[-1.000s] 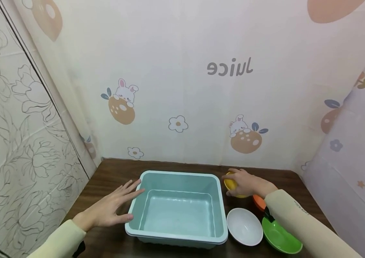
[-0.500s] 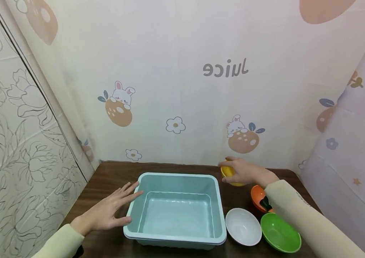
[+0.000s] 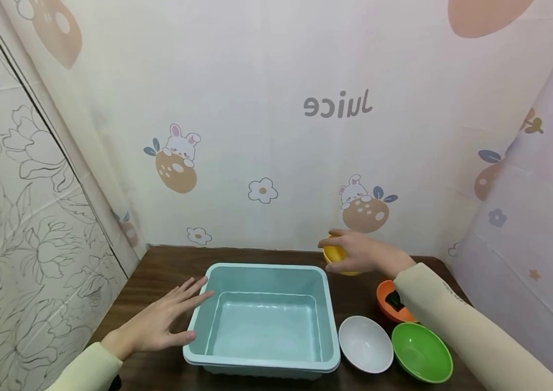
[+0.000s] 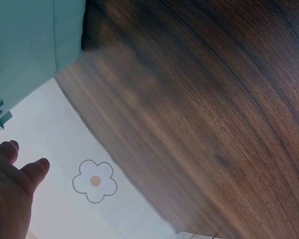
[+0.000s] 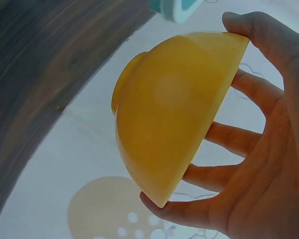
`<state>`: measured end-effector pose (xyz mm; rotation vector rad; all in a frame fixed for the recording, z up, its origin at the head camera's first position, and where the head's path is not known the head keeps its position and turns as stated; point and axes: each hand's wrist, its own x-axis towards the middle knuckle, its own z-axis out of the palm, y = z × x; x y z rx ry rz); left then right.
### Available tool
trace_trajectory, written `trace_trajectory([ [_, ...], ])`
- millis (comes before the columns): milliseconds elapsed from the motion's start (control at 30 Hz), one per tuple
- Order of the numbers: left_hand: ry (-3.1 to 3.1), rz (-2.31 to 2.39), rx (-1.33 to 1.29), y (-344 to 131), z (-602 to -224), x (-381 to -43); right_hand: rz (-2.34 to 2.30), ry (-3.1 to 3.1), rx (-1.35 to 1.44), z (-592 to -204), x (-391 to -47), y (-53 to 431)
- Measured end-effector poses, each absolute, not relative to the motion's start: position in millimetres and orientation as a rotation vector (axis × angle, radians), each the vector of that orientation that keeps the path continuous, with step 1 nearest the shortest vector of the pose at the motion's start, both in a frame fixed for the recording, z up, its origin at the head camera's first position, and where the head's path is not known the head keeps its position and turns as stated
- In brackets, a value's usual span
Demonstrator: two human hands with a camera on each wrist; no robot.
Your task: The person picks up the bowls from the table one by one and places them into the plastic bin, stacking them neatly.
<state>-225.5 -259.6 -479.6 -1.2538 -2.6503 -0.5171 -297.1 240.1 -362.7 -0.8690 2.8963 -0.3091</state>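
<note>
My right hand [image 3: 362, 253] grips a yellow bowl [image 5: 174, 114] by its rim, thumb on one side and fingers along the other. In the head view the yellow bowl [image 3: 336, 256] is held above the table, just beyond the far right corner of a pale blue-green plastic tub [image 3: 327, 304], partly hidden by the hand. At the tub's left rim, my left hand [image 3: 159, 320] has its fingers spread and extended, holding nothing. The left wrist view shows some of its fingers [image 4: 36, 172] close to the tub's outer wall [image 4: 25, 50].
A white bowl [image 3: 366, 345] stands right beside the tub. Next to it is a green bowl [image 3: 422, 353], with an orange bowl [image 3: 386, 296] behind, partly covered by my sleeve. The brown wooden table [image 3: 169, 266] ends at a printed curtain [image 3: 266, 136].
My right hand has lifted the yellow bowl from near the orange bowl and carried it leftward and back. The orange bowl is more exposed. My left hand stays at the tub's rim.
</note>
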Motion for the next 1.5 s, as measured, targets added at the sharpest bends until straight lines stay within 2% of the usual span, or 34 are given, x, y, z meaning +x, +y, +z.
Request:
trace_trajectory([
  [767,-2.646,-0.512,-1.274,-260,-480,-226,-0.282,2.867,-0.913,-348,-287,194],
  [1133,-2.636,-0.514,-1.289,-259,-480,-227,-0.305,2.854,-1.063,-352,-283,170],
  [1500,-2.666,-0.515,-1.282,-260,-481,-225,-0.297,2.821,-1.089,-357,-269,142],
])
